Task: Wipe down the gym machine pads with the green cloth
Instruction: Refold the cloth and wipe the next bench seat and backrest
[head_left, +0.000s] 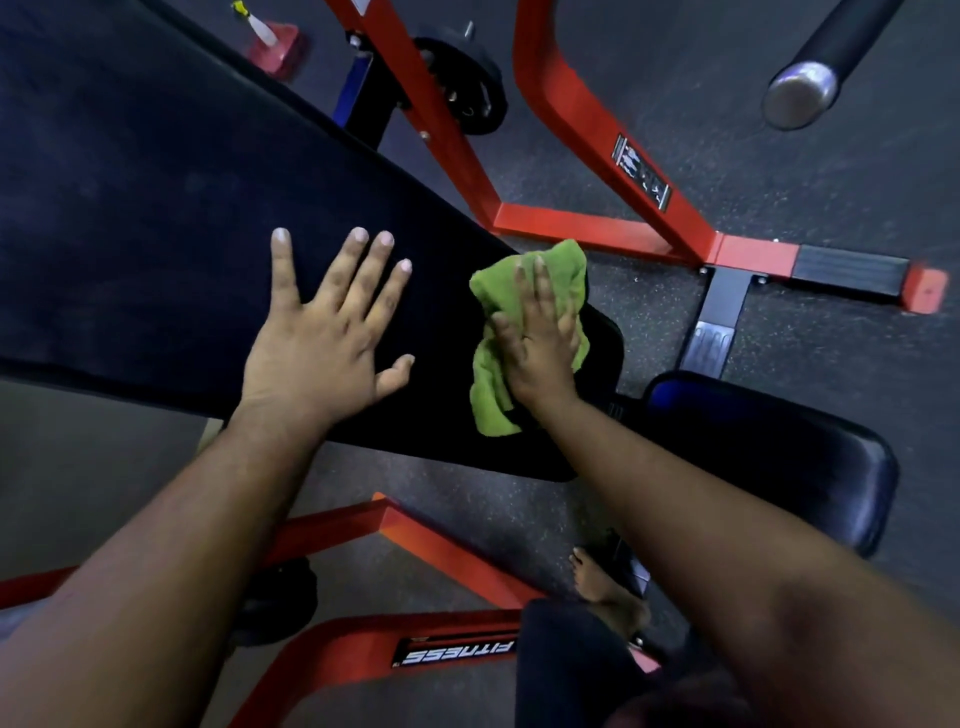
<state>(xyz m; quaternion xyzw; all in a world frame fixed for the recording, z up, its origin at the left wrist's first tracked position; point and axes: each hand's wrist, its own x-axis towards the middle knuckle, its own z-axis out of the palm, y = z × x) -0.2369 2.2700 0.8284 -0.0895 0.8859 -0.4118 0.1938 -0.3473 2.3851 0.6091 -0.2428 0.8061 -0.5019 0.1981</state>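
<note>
A long black back pad runs from the upper left down to the middle of the view. My left hand lies flat on it with the fingers spread, holding nothing. The green cloth is crumpled at the pad's lower right end, partly hanging over the edge. My right hand presses flat on top of the cloth, fingers together. A second black pad, the seat, sits lower right, partly behind my right forearm.
The red steel frame of the machine spreads across the speckled dark floor, with a black weight plate at the top. A chrome-capped bar end juts in at the upper right. My bare foot stands by the lower frame.
</note>
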